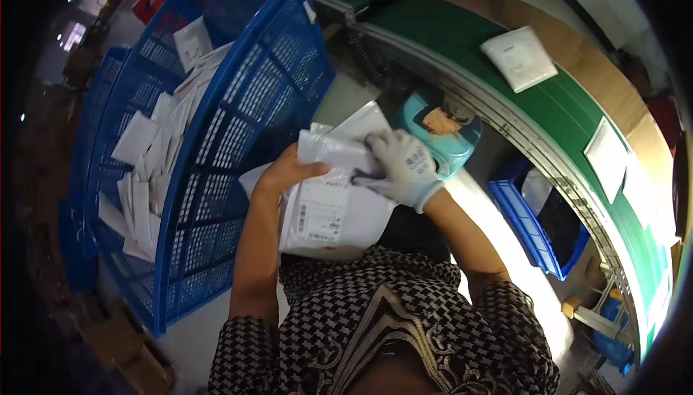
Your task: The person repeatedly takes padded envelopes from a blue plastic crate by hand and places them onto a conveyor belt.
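Several white plastic mailing packages (368,222) are bunched together in front of my body, overlapping at different angles. The front one carries a printed shipping label (322,211) with barcodes. My left hand (289,171), bare, is closed around the left edge of the bunch, its thumb lying across the front. On the upper right side, my right hand (404,167) wears a white glove with dark fingertips, and its fingers are bent over the packages, gripping them. Parts of the rear packages are hidden behind the front one.
To the left stands a large blue plastic basket (209,157) holding many white packages (162,131). A green conveyor belt (462,34) curves along the right, carrying a white package (520,59) and others. Beneath it are a turquoise bin (462,153) and a blue crate (523,222).
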The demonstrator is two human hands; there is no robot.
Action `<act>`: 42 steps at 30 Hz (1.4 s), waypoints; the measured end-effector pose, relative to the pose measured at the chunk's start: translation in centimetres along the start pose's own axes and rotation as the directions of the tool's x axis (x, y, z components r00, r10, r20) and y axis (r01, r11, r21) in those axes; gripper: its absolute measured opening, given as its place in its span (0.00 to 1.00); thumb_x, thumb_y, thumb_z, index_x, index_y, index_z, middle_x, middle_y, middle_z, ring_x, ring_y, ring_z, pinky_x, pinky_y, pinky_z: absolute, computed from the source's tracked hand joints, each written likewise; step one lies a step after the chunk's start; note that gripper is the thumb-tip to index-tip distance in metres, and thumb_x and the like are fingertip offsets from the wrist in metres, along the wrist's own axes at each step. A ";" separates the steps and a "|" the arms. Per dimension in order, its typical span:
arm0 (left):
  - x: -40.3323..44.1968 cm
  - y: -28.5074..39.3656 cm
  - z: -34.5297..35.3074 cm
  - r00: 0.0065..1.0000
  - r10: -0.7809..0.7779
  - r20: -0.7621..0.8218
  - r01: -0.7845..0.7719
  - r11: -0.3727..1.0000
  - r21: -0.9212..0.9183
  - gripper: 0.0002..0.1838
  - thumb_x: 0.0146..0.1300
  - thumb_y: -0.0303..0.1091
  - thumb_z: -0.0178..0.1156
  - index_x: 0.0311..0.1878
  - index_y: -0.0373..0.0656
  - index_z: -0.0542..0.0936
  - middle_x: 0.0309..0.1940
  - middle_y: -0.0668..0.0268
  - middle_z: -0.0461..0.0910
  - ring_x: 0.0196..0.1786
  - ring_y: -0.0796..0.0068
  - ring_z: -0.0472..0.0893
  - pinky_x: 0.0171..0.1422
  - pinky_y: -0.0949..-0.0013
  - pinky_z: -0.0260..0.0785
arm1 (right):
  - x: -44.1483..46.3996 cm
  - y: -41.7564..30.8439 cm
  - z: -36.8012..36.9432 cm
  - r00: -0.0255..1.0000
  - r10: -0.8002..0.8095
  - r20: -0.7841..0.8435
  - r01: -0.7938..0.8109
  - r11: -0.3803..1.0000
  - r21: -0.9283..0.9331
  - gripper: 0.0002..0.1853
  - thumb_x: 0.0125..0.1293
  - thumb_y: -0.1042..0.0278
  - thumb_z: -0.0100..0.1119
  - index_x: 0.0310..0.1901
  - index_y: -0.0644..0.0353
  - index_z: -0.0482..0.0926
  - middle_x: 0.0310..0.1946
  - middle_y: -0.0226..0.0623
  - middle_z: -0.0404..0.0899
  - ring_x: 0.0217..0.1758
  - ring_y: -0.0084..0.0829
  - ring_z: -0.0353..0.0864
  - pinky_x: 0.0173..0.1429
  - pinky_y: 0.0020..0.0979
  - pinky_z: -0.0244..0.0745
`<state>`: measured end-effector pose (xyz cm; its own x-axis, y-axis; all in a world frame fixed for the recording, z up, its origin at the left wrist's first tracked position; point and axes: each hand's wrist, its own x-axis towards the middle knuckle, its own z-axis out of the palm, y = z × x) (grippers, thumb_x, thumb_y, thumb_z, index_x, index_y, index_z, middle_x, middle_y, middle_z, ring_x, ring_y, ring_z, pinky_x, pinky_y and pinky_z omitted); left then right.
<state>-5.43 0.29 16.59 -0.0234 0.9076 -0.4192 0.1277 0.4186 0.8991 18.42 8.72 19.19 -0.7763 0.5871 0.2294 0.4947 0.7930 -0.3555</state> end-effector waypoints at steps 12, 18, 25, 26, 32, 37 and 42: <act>0.1 1.7 1.4 0.974 0.220 0.058 -0.227 0.963 0.146 0.26 0.53 0.21 0.60 0.58 0.40 0.70 0.55 0.59 0.72 0.49 0.67 0.75 0.54 0.72 0.67 | -1.7 16.5 -7.3 0.461 0.835 -0.300 -0.105 0.387 0.916 0.20 0.61 0.55 0.56 0.41 0.68 0.77 0.31 0.36 0.76 0.28 0.25 0.71 0.35 0.20 0.68; 0.5 -0.2 1.1 0.947 0.311 -0.081 -0.299 0.945 0.135 0.33 0.52 0.20 0.59 0.64 0.46 0.63 0.58 0.58 0.67 0.53 0.66 0.72 0.58 0.69 0.64 | -3.1 11.4 1.3 0.871 0.483 0.089 -0.336 0.455 0.824 0.20 0.65 0.51 0.49 0.39 0.64 0.76 0.28 0.36 0.76 0.29 0.27 0.72 0.35 0.26 0.68; 0.0 1.7 1.6 0.965 0.210 0.154 -0.220 0.974 0.048 0.40 0.52 0.20 0.60 0.68 0.49 0.56 0.66 0.55 0.59 0.64 0.60 0.63 0.65 0.64 0.57 | -2.1 3.1 -1.7 0.878 0.412 0.244 -0.444 0.509 0.737 0.13 0.60 0.61 0.60 0.37 0.65 0.78 0.22 0.31 0.77 0.21 0.18 0.69 0.26 0.18 0.63; -0.2 1.5 1.6 0.962 0.226 0.153 -0.234 0.972 0.033 0.40 0.52 0.21 0.61 0.68 0.49 0.56 0.67 0.55 0.57 0.67 0.60 0.61 0.67 0.62 0.55 | -2.0 3.0 -2.8 0.851 0.422 0.311 -0.486 0.409 0.773 0.13 0.59 0.63 0.61 0.37 0.65 0.78 0.22 0.31 0.77 0.20 0.17 0.69 0.25 0.16 0.63; 1.2 -2.0 1.2 0.927 0.374 -0.018 -0.374 0.927 0.015 0.40 0.51 0.22 0.62 0.68 0.47 0.56 0.66 0.55 0.58 0.68 0.59 0.59 0.68 0.62 0.53 | 0.0 8.0 -9.7 0.723 0.664 -0.190 -0.181 0.447 0.876 0.14 0.59 0.66 0.60 0.41 0.70 0.79 0.30 0.35 0.81 0.25 0.18 0.72 0.30 0.16 0.67; 0.2 0.5 2.2 0.936 0.351 -0.040 -0.328 0.905 0.272 0.39 0.52 0.22 0.62 0.68 0.43 0.56 0.65 0.53 0.58 0.67 0.60 0.59 0.69 0.62 0.53 | 2.2 20.4 -8.0 0.460 0.851 -0.254 -0.010 0.291 0.957 0.13 0.62 0.62 0.57 0.37 0.66 0.79 0.28 0.34 0.77 0.30 0.22 0.74 0.35 0.19 0.67; 0.2 -0.3 2.2 0.891 0.439 -0.116 -0.393 0.874 0.287 0.35 0.54 0.23 0.61 0.65 0.38 0.59 0.60 0.52 0.66 0.63 0.61 0.65 0.66 0.64 0.57 | 0.6 16.5 0.9 0.698 0.690 0.189 -0.451 0.219 0.865 0.20 0.65 0.55 0.48 0.39 0.69 0.77 0.27 0.42 0.77 0.26 0.29 0.74 0.32 0.26 0.71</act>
<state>-3.32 0.31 15.94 -0.0801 0.9961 0.0358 0.4055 -0.0003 0.9141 25.81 21.99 12.66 -0.2746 0.9267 -0.2566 0.1207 -0.2315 -0.9653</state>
